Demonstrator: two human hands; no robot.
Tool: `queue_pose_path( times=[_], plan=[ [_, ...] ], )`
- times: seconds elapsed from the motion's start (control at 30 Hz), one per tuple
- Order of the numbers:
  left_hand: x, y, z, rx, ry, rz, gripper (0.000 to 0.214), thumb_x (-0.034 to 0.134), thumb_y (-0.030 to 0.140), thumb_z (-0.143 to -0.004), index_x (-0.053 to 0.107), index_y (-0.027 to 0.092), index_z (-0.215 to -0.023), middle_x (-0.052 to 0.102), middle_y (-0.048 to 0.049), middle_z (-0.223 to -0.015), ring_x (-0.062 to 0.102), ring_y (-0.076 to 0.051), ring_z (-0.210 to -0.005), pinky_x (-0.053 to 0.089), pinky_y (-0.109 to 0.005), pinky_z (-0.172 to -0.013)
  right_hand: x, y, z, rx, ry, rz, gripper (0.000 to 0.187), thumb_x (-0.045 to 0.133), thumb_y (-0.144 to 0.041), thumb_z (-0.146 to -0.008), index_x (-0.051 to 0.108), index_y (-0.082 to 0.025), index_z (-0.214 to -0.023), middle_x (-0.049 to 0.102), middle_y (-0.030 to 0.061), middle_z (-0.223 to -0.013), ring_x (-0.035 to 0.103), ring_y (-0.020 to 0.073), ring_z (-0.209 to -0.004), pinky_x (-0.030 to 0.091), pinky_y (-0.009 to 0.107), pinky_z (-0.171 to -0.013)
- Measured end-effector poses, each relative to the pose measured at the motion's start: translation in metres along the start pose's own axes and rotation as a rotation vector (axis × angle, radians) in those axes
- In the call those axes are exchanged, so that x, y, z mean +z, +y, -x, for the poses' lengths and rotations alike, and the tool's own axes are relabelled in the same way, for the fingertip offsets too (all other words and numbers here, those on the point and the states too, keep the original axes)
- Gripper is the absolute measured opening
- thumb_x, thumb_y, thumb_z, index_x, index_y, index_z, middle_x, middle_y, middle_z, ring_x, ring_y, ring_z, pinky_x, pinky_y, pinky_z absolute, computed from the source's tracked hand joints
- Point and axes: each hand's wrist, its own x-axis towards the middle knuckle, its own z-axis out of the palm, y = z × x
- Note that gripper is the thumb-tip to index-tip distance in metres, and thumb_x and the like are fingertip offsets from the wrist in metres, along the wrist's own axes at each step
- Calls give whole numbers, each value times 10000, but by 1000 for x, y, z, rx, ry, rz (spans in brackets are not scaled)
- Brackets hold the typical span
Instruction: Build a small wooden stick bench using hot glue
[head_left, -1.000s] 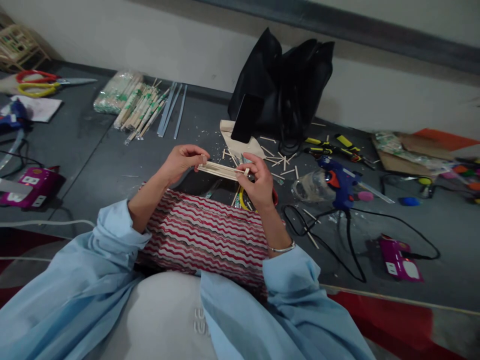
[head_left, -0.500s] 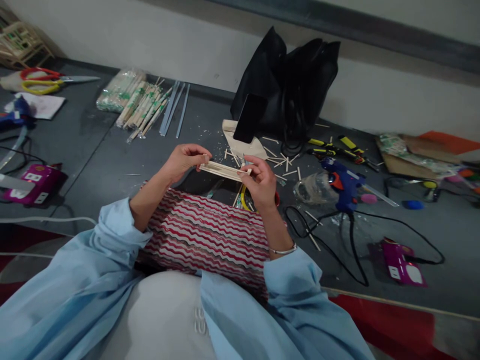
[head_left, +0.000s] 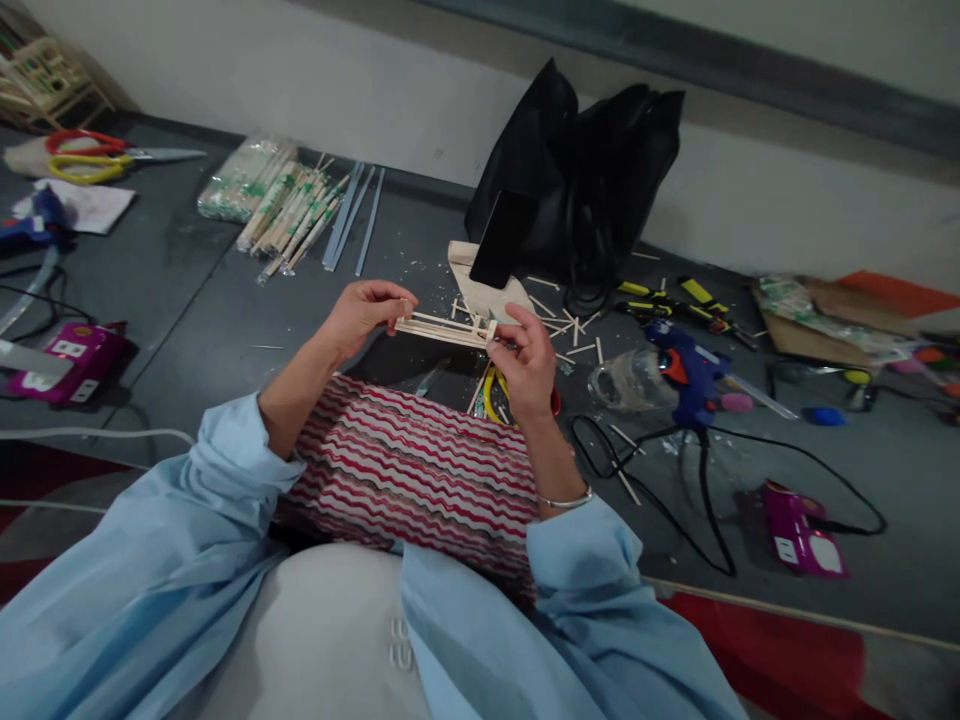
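1. A small frame of thin pale sticks (head_left: 442,334) is held up in front of the body, just above the far edge of a striped cushion (head_left: 420,480).
2. The frame's left end is pinched between the thumb and fingers of the left hand (head_left: 364,315).
3. Its right end is pinched by the right hand (head_left: 525,358), with one finger raised clear of the sticks (exactly how the other fingertips are placed cannot be told).
4. Beneath the right hand, a yellow handle (head_left: 490,396) is partly seen on the dark table (head_left: 195,345).
5. Beyond the hands, short loose sticks (head_left: 576,328) are scattered near a black phone (head_left: 499,245), which is leaned against a black bag (head_left: 622,150).
6. To the right, a blue glue gun (head_left: 694,385) is set beside a clear container (head_left: 630,380); nearer the table's front edge, a purple box (head_left: 802,530) is plugged with a black cord.
7. To the left, wrapped stick bundles (head_left: 289,215) are laid beside grey strips (head_left: 346,220), and large scissors (head_left: 161,155) with red and yellow handles are seen farther off.
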Motion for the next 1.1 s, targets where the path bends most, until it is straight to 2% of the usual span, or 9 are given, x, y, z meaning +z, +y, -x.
queue_pose_path(
  times=[0.1, 0.3, 0.4, 0.63, 0.8, 0.93, 1.1],
  plan=[
    [0, 1, 0, 3, 2, -4, 157, 801, 219, -584, 780, 148, -722, 656, 8, -594, 523, -60, -494, 427, -182, -466, 1, 2, 0, 6, -8, -17, 540, 767, -321, -711, 626, -268, -1231, 756, 20, -955, 654, 178, -785, 507, 323, -697],
    [0, 1, 1, 12, 5, -21, 148, 789, 214, -592, 776, 151, -726, 662, 9, -613, 529, -61, -506, 432, -179, -467, 4, 4, -1, 53, -16, -146, 529, 797, -345, -707, 636, -266, -1205, 769, 33, -981, 709, 228, -955, 547, 400, -894],
    [1, -1, 1, 17, 14, -25, 144, 790, 221, -604, 775, 154, -731, 649, 13, -601, 532, -61, -506, 440, -176, -468, 6, 1, 0, 102, -9, -200, 518, 809, -346, -703, 639, -263, -1186, 766, 35, -972, 711, 233, -970, 554, 412, -914],
    [3, 0, 2, 33, 36, -72, 140, 779, 226, -621, 764, 149, -737, 642, 14, -610, 532, -58, -512, 452, -171, -470, 11, -5, 2, 162, 34, -224, 501, 824, -422, -707, 661, -246, -1146, 745, 43, -979, 698, 222, -957, 584, 378, -835],
    [4, 1, 2, 34, 31, -81, 157, 781, 237, -609, 759, 143, -733, 638, 12, -610, 535, -64, -531, 448, -170, -464, 14, -5, 2, 177, 56, -234, 469, 832, -440, -687, 684, -249, -1088, 739, 35, -972, 688, 201, -922, 572, 313, -723],
    [4, 1, 2, 31, 36, -79, 160, 787, 233, -600, 763, 146, -732, 649, 6, -624, 538, -68, -541, 456, -175, -470, 16, -7, 1, 193, 60, -217, 388, 815, -433, -696, 708, -241, -1016, 736, 24, -928, 647, 145, -776, 493, 239, -574],
    [3, 2, 2, 33, 21, -98, 159, 789, 234, -610, 764, 142, -737, 670, -6, -657, 547, -71, -563, 459, -174, -480, 17, -13, 1, 237, 80, -210, 292, 819, -383, -667, 710, -222, -886, 692, -21, -764, 475, 72, -556, 354, 202, -458]
  ],
)
